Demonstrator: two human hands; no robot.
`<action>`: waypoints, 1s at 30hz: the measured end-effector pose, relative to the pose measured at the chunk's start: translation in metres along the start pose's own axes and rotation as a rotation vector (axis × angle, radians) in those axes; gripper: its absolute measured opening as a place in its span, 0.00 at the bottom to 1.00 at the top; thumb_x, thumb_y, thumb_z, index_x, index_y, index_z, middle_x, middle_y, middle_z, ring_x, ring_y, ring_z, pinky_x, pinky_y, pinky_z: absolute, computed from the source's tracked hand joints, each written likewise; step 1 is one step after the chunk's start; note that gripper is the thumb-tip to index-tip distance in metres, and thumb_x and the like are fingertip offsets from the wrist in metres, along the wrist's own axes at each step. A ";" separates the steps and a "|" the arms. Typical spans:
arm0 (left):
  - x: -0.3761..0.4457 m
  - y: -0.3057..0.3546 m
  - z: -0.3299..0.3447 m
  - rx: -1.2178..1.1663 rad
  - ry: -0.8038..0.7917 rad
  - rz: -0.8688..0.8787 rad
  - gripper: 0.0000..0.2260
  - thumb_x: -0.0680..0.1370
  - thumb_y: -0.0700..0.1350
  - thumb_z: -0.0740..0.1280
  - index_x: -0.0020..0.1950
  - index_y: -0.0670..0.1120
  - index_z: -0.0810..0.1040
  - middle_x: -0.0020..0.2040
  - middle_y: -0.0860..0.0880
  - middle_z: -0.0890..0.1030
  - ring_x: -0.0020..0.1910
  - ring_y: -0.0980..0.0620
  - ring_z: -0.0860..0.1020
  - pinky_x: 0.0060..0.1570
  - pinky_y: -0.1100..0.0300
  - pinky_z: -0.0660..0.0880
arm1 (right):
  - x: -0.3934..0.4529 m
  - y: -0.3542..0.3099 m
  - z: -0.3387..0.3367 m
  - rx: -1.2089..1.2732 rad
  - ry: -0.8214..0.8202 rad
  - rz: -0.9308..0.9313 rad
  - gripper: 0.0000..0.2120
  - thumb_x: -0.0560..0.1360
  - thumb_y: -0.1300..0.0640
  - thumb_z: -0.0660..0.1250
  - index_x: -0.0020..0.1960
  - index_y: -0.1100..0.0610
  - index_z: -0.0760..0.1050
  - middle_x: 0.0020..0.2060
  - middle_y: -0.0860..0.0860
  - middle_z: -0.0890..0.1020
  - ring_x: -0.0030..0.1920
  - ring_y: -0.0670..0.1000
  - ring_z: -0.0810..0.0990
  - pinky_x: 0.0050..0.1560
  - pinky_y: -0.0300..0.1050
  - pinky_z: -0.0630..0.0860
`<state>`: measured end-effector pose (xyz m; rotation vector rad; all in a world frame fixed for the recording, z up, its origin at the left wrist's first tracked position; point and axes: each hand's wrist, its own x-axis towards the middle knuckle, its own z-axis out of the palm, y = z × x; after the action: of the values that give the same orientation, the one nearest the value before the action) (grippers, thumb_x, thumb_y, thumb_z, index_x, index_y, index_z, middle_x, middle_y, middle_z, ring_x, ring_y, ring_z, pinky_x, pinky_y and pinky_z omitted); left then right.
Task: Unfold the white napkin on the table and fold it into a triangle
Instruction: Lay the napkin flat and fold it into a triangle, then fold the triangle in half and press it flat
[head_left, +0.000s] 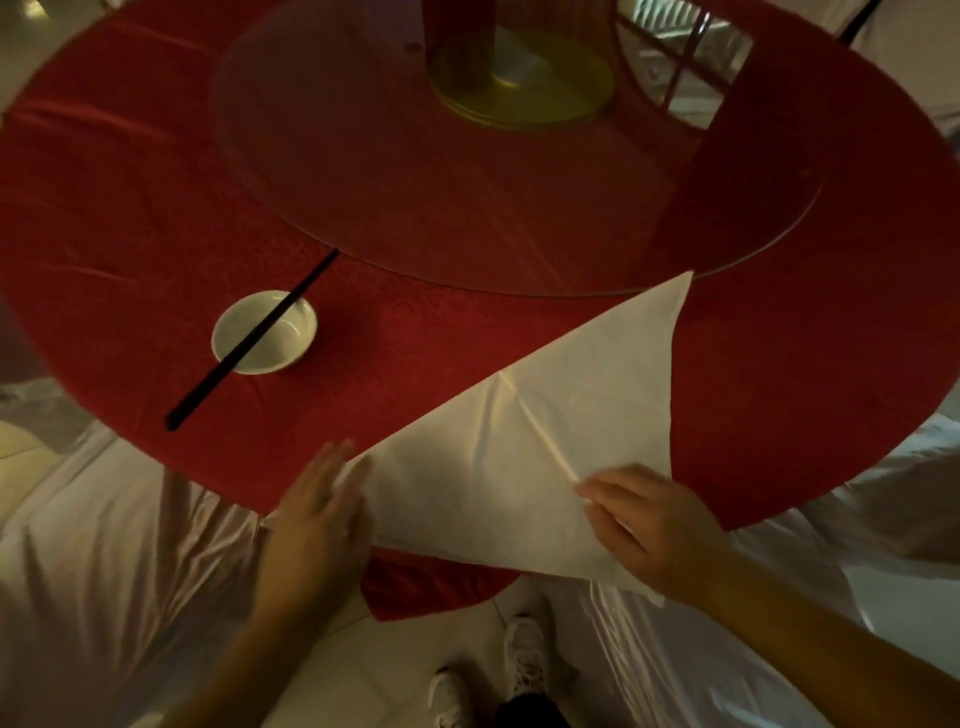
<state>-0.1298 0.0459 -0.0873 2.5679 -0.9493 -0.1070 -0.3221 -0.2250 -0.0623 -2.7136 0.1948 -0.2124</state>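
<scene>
The white napkin lies flat on the red tablecloth near the front edge, shaped as a large triangle whose far tip points toward the glass turntable. A crease runs across it toward my right hand. My left hand rests flat, fingers apart, on the napkin's near left corner. My right hand presses on the near right part of the napkin, with its fingertips at the end of the crease.
A small white bowl sits left of the napkin with black chopsticks laid across it. A round glass turntable with a gold base fills the table's middle. White chair covers flank me below the edge.
</scene>
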 end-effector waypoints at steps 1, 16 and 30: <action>0.007 0.023 0.012 -0.030 -0.013 -0.018 0.21 0.79 0.45 0.59 0.73 0.46 0.64 0.75 0.44 0.60 0.74 0.41 0.59 0.70 0.42 0.59 | 0.023 -0.005 0.006 0.024 -0.004 -0.008 0.16 0.79 0.53 0.59 0.59 0.60 0.79 0.54 0.54 0.83 0.54 0.51 0.79 0.55 0.43 0.75; 0.047 0.086 0.086 0.163 -0.169 -0.189 0.29 0.80 0.60 0.41 0.75 0.46 0.54 0.76 0.45 0.54 0.76 0.46 0.49 0.72 0.46 0.45 | 0.135 0.042 0.069 -0.312 -0.255 -0.065 0.31 0.80 0.39 0.38 0.76 0.55 0.54 0.76 0.52 0.59 0.76 0.51 0.51 0.74 0.54 0.45; 0.029 0.018 0.058 0.247 -0.263 -0.430 0.38 0.69 0.70 0.28 0.74 0.52 0.32 0.75 0.51 0.34 0.74 0.52 0.35 0.72 0.47 0.35 | 0.156 0.216 0.002 -0.448 -0.128 0.398 0.43 0.73 0.30 0.32 0.77 0.59 0.46 0.77 0.56 0.51 0.77 0.52 0.45 0.73 0.52 0.40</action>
<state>-0.1312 -0.0049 -0.1318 3.0074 -0.4997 -0.4850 -0.1915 -0.4458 -0.1339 -3.0289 0.8205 0.1385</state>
